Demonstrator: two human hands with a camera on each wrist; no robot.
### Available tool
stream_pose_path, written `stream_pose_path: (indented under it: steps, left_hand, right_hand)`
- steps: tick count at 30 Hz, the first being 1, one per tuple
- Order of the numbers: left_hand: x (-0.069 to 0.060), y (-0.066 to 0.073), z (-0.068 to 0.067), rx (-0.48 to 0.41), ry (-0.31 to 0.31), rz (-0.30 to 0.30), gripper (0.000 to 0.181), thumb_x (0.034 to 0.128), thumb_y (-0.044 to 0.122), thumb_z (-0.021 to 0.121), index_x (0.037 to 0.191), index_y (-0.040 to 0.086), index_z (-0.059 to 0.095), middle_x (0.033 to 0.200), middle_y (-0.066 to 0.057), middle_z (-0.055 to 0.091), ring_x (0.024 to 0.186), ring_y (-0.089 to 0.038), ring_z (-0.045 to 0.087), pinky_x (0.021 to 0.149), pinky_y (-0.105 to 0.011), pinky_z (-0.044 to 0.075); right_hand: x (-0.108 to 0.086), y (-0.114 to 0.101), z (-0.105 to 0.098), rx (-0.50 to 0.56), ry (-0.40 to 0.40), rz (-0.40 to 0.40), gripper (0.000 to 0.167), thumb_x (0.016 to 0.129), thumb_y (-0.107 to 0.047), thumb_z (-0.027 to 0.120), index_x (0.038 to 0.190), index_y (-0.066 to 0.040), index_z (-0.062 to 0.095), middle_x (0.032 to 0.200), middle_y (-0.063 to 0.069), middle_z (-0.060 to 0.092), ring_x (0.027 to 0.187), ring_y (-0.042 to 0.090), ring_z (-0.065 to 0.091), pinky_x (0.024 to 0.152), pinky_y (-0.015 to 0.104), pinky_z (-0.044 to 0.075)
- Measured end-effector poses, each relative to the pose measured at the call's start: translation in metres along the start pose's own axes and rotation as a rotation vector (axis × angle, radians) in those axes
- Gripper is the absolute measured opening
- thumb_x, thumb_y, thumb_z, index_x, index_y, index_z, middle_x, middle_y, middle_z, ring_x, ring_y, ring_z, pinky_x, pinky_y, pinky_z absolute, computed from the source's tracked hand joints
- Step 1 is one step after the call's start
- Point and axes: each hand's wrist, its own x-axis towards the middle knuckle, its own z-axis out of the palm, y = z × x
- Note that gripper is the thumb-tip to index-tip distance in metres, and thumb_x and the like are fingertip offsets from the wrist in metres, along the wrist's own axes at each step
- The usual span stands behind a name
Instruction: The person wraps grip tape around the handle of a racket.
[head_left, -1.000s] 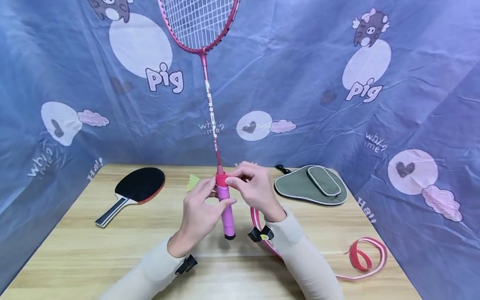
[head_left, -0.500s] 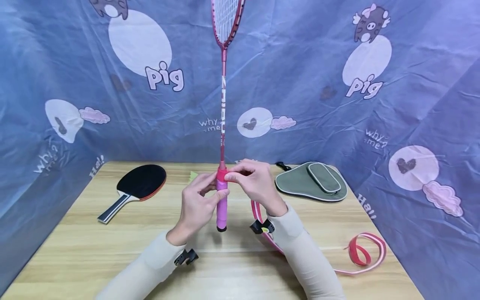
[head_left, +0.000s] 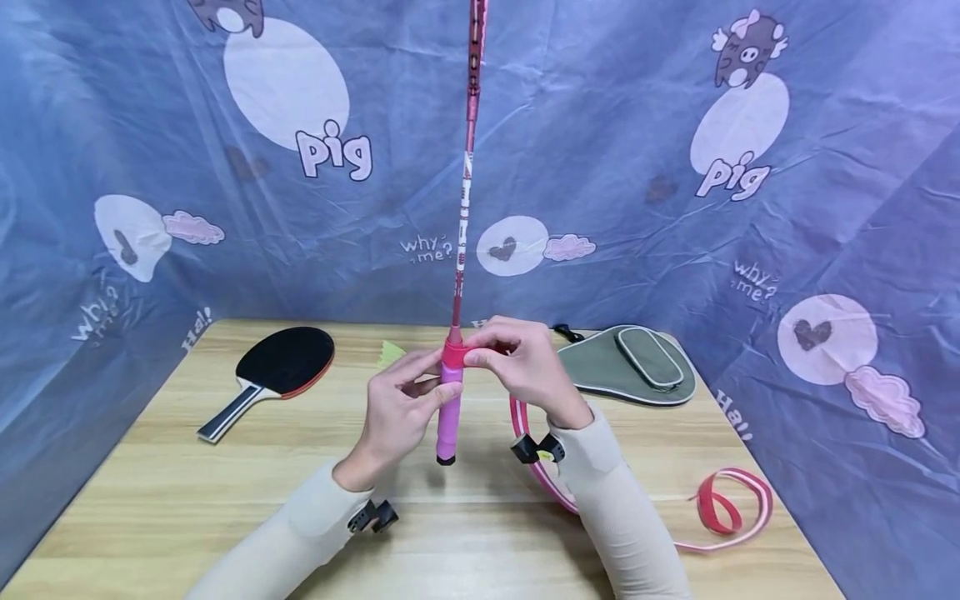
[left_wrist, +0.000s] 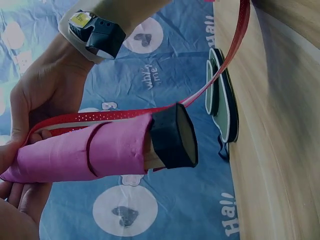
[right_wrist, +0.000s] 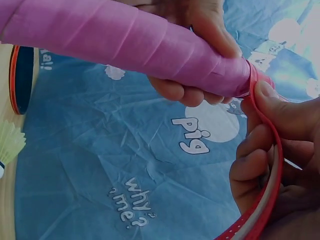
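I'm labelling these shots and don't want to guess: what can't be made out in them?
Racket head: head view, cut off by the top edge; edge-on, so its strings can't be seen.
Shuttlecock: head view, mostly hidden behind the left hand; right wrist view, cut off by the left edge.
Red tape: head view, one stretch hidden by the right sleeve.

The wood-grain table [head_left: 150, 517] bears a paddle [head_left: 285, 361], a shuttlecock [head_left: 390, 353], a green case [head_left: 624, 371] and a red tape's curled end [head_left: 707, 505].

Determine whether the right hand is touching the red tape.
Touching. The right wrist view shows the right hand pinching the red tape between thumb and fingers.
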Motion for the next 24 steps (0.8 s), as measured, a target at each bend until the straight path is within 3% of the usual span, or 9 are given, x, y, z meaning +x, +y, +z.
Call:
stream_pose_path:
  steps: [7,14,20,24]
  left_hand:
    - [-0.001,0.003,-0.001,-0.013,-0.013,-0.066,0.046,0.0807,-0.007,0.079,0.125,-0.007,0.067,0.113,-0.025,0.069,0.096,-0.003,0.071,0.085,-0.028,0.062]
    - [0.001,0.005,-0.002,-0.072,-0.047,-0.118,0.047,0.084,-0.006,0.076,0.129,-0.006,0.065,0.118,-0.025,0.068,0.099,-0.005,0.071,0.085,-0.027,0.063]
    - [0.002,0.004,-0.002,-0.091,-0.064,-0.142,0.047,0.0858,-0.006,0.075,0.132,-0.006,0.063,0.119,-0.027,0.068,0.1,-0.004,0.071,0.084,-0.025,0.062]
    - [0.001,0.0,-0.002,-0.097,-0.037,-0.163,0.05,0.0845,-0.007,0.076,0.133,-0.007,0.062,0.122,-0.029,0.07,0.102,-0.002,0.071,0.087,-0.024,0.061]
  right_hand:
    - [-0.002,0.002,-0.001,0.01,0.018,-0.009,0.008,0.083,-0.006,0.082,0.091,-0.006,0.081,0.08,0.006,0.071,0.063,0.007,0.048,0.052,0.018,0.039]
    - [0.001,0.006,0.0,0.104,0.047,0.032,0.009,0.082,-0.004,0.082,0.09,-0.002,0.079,0.08,0.011,0.071,0.065,0.008,0.052,0.055,0.019,0.044]
    - [0.002,0.013,0.0,0.167,0.002,0.105,0.015,0.084,-0.009,0.081,0.097,-0.002,0.08,0.086,0.01,0.073,0.071,0.009,0.059,0.062,0.02,0.05]
    - [0.002,0.016,-0.001,0.172,-0.025,0.118,0.016,0.086,-0.012,0.08,0.098,-0.002,0.08,0.085,0.004,0.071,0.073,0.009,0.058,0.063,0.021,0.051]
